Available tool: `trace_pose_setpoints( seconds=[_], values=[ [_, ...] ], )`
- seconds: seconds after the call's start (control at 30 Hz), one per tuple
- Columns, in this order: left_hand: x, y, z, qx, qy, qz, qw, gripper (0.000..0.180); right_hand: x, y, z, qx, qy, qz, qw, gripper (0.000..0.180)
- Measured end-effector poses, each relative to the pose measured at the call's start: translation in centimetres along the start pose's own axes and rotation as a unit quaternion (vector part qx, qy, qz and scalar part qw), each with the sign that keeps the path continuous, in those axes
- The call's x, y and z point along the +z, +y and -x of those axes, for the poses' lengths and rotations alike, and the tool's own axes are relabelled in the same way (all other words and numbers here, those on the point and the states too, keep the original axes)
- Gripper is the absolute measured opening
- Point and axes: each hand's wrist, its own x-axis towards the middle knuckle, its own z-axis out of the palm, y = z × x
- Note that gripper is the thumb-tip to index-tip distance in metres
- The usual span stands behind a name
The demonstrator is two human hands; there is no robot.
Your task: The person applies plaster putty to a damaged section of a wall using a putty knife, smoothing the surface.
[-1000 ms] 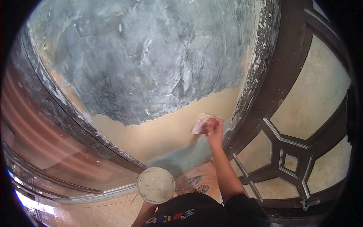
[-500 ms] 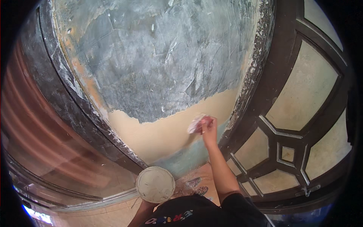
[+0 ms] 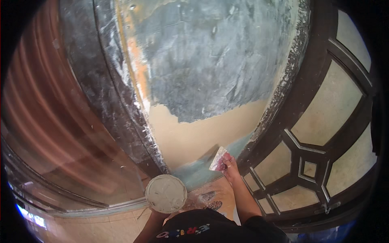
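My right hand (image 3: 231, 167) grips a putty knife (image 3: 219, 159) with a reddish body and a broad edge smeared with white putty. The knife is in front of the wall's teal lowest strip (image 3: 194, 172); I cannot tell whether it touches. At my left side, a round tub of greyish putty (image 3: 165, 194) rests on my left hand, which is hidden beneath it; only the left forearm (image 3: 152, 227) shows. Higher up, the wall has a grey, streaky coat (image 3: 210, 60) with a ragged lower edge, and bare beige paint (image 3: 190, 139) lies below that.
On the right stands a dark wooden door (image 3: 300, 158) with pale panels. A dark, putty-splashed frame (image 3: 109, 81) borders the wall on the left, beside glass with a reddish curtain (image 3: 40, 101). Sandals (image 3: 208, 196) lie on the splattered floor by the wall's foot.
My right hand has come down with the putty knife, from the beige part to the teal strip. The view has shifted, while the tub stays at my left side.
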Motion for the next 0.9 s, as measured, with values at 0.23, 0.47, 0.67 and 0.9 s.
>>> trace_pose_setpoints(
  seconds=[0.23,0.47,0.67,0.9],
  values=[
    [0.0,2.6,-2.1,-0.057,-0.026,0.42,0.905,0.065,11.0,-7.5,4.6,-0.025,-0.228,0.078,0.97,0.029],
    [0.7,4.8,-2.1,-0.029,-0.074,0.482,0.873,0.065,16.7,-10.6,8.8,-0.054,-0.292,0.143,0.944,0.016],
    [-1.0,5.1,-0.8,-0.048,-0.037,0.458,0.887,0.066,22.8,-14.4,10.8,-0.167,-0.473,0.389,0.773,0.013],
    [0.5,8.3,0.4,-0.023,-0.059,0.484,0.873,0.073,30.3,-15.0,10.5,-0.153,-0.528,0.511,0.66,0.029]
  ],
)
